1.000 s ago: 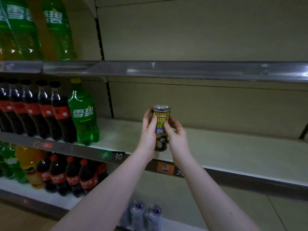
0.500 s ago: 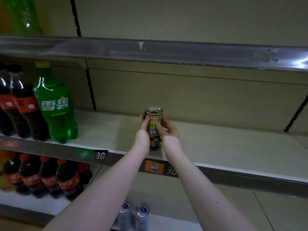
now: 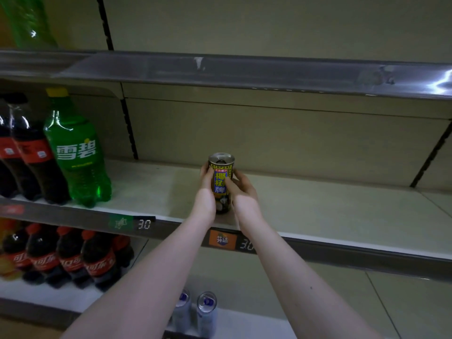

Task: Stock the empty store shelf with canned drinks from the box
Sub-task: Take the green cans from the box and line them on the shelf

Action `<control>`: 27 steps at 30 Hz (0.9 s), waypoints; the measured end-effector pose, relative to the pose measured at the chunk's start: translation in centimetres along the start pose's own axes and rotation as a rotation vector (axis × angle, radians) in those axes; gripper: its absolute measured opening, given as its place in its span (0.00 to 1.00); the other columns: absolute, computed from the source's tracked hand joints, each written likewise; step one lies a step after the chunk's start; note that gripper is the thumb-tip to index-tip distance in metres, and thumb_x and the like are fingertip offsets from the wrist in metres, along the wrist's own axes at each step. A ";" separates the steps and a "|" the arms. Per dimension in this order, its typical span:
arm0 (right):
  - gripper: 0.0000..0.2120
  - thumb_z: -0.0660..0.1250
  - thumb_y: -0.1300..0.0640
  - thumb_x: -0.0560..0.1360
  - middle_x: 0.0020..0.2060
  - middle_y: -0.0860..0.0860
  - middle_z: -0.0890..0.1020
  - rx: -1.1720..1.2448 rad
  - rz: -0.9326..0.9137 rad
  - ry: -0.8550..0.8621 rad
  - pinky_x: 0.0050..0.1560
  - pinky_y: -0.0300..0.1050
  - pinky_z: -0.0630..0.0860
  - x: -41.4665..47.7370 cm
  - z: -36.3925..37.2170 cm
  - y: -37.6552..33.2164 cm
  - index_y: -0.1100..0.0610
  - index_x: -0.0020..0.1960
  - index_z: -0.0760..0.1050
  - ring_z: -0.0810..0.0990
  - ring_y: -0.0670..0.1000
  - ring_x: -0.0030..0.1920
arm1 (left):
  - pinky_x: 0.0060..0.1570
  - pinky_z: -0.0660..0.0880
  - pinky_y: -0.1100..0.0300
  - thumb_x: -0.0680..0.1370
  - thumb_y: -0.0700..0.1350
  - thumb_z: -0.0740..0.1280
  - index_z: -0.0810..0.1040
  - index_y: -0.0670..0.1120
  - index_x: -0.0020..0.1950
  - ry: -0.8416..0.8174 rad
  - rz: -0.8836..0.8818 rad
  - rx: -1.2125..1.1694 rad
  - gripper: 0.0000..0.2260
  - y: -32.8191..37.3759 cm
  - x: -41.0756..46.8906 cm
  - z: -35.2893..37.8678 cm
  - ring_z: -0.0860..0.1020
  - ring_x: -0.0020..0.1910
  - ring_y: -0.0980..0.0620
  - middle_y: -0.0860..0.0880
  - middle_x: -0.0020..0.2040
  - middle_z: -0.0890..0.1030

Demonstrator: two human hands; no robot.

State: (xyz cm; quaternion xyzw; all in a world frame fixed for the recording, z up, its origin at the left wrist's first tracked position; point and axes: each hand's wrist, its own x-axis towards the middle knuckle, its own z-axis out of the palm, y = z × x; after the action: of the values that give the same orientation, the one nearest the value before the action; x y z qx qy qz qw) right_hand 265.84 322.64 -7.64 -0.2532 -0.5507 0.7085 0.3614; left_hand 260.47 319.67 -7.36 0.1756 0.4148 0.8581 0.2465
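Coconut-drink can (image 3: pixel 221 183): upright on shelf (image 3: pixel 330 211), clasped between left hand (image 3: pixel 206 189) and right hand (image 3: pixel 244 189), apparently for label-forward placement.

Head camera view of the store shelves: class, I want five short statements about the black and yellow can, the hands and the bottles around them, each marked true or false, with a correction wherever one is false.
1. Both hands, left hand and right hand, hold the black and yellow drink can. True.
2. The can lies on its side. False: it is upright, silver top upward.
3. The green plastic soda bottle stands to the left of the can, apart from it. True.
4. The beige middle shelf right of the can is packed with cans. False: no cans show there.
5. Two silver cans with blue tops stand on the lowest shelf. True.
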 end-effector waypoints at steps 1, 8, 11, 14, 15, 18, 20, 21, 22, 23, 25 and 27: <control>0.22 0.62 0.64 0.78 0.61 0.57 0.75 0.008 0.014 -0.003 0.49 0.37 0.72 -0.2 -0.2 -0.4 0.60 0.71 0.65 0.74 0.51 0.57 | 0.41 0.76 0.63 0.81 0.43 0.53 0.68 0.51 0.63 0.024 0.017 0.038 0.12 0.1 -0.1 -0.2 0.79 0.41 0.55 0.48 0.48 0.77; 0.21 0.59 0.60 0.80 0.69 0.53 0.70 -0.020 -0.068 -0.017 0.60 0.36 0.64 -2.1 -2.5 -1.9 0.56 0.72 0.64 0.69 0.43 0.60 | 0.34 0.67 0.82 0.82 0.44 0.55 0.68 0.46 0.69 0.180 0.231 0.199 0.16 0.9 -2.8 0.3 0.72 0.38 0.78 0.59 0.51 0.74; 0.19 0.57 0.60 0.80 0.68 0.54 0.71 0.000 -0.121 -0.028 0.65 0.38 0.63 -3.2 -3.9 -2.2 0.57 0.70 0.64 0.70 0.45 0.62 | 0.52 0.69 0.71 0.77 0.51 0.60 0.73 0.53 0.63 0.204 0.382 0.240 0.15 0.9 -4.7 1.8 0.75 0.54 0.69 0.56 0.56 0.75; 0.18 0.56 0.59 0.81 0.69 0.54 0.70 0.034 -0.162 -0.010 0.68 0.41 0.62 -4.4 -6.0 -2.8 0.57 0.70 0.64 0.69 0.49 0.68 | 0.64 0.67 0.62 0.75 0.53 0.59 0.74 0.60 0.56 0.149 0.464 0.335 0.11 0.0 -6.4 3.7 0.72 0.63 0.55 0.55 0.59 0.75; 0.18 0.55 0.59 0.81 0.69 0.54 0.70 0.047 -0.171 0.002 0.69 0.42 0.62 -4.9 -7.0 -3.1 0.57 0.70 0.65 0.68 0.50 0.69 | 0.63 0.66 0.67 0.78 0.49 0.58 0.74 0.56 0.58 0.120 0.459 0.319 0.11 -0.4 -7.2 4.7 0.71 0.63 0.57 0.55 0.59 0.75; 0.17 0.55 0.58 0.81 0.69 0.54 0.71 0.067 -0.220 0.035 0.69 0.42 0.62 -6.2 -10.1 -4.1 0.57 0.69 0.66 0.69 0.50 0.70 | 0.55 0.65 0.79 0.81 0.40 0.55 0.72 0.46 0.62 0.057 0.413 0.255 0.11 -1.8 -9.6 7.9 0.71 0.60 0.61 0.53 0.59 0.74; 0.17 0.56 0.58 0.81 0.68 0.54 0.72 0.066 -0.249 0.078 0.70 0.43 0.63 -7.2 -12.5 -4.9 0.57 0.69 0.67 0.69 0.50 0.69 | 0.55 0.66 0.78 0.81 0.39 0.54 0.72 0.46 0.60 0.002 0.393 0.253 0.11 -3.4 -11.2 9.7 0.71 0.61 0.57 0.53 0.59 0.75; 0.17 0.56 0.58 0.81 0.68 0.54 0.72 0.063 -0.266 0.100 0.71 0.43 0.63 -7.9 -14.2 -5.2 0.57 0.68 0.68 0.70 0.50 0.69 | 0.57 0.66 0.76 0.82 0.39 0.54 0.72 0.47 0.59 -0.029 0.375 0.260 0.11 -4.4 -12.1 10.7 0.71 0.63 0.55 0.53 0.59 0.75; 0.16 0.56 0.57 0.81 0.67 0.54 0.73 0.060 -0.283 0.116 0.71 0.44 0.64 -8.5 -15.4 -5.5 0.57 0.68 0.68 0.70 0.50 0.68 | 0.58 0.66 0.75 0.82 0.39 0.54 0.72 0.47 0.59 -0.048 0.367 0.270 0.11 -5.2 -12.9 11.4 0.71 0.65 0.53 0.53 0.59 0.75; 0.16 0.56 0.58 0.81 0.67 0.54 0.73 0.063 -0.296 0.140 0.70 0.43 0.65 -9.2 -17.1 -5.9 0.57 0.68 0.69 0.71 0.49 0.68 | 0.59 0.66 0.74 0.82 0.39 0.53 0.72 0.46 0.60 -0.070 0.351 0.273 0.11 -6.2 -13.9 12.3 0.71 0.66 0.51 0.52 0.59 0.75; 0.16 0.55 0.59 0.81 0.66 0.54 0.74 0.075 -0.326 0.195 0.68 0.41 0.66 -10.9 -20.6 -6.5 0.58 0.67 0.69 0.72 0.50 0.67 | 0.60 0.66 0.71 0.82 0.39 0.53 0.72 0.46 0.60 -0.112 0.304 0.271 0.11 -8.1 -16.2 14.3 0.70 0.67 0.49 0.53 0.58 0.75; 0.15 0.55 0.59 0.81 0.65 0.55 0.75 0.093 -0.350 0.263 0.67 0.40 0.67 -12.8 -24.6 -6.8 0.58 0.66 0.69 0.73 0.50 0.66 | 0.62 0.66 0.67 0.82 0.40 0.53 0.72 0.47 0.59 -0.181 0.251 0.279 0.11 -10.4 -19.0 16.5 0.70 0.67 0.48 0.53 0.58 0.75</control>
State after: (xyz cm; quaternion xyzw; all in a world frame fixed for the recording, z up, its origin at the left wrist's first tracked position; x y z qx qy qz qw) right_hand 293.86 328.10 -8.07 -0.2270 -0.5010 0.6206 0.5588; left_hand 287.18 324.77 -7.70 0.3349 0.4805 0.7971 0.1472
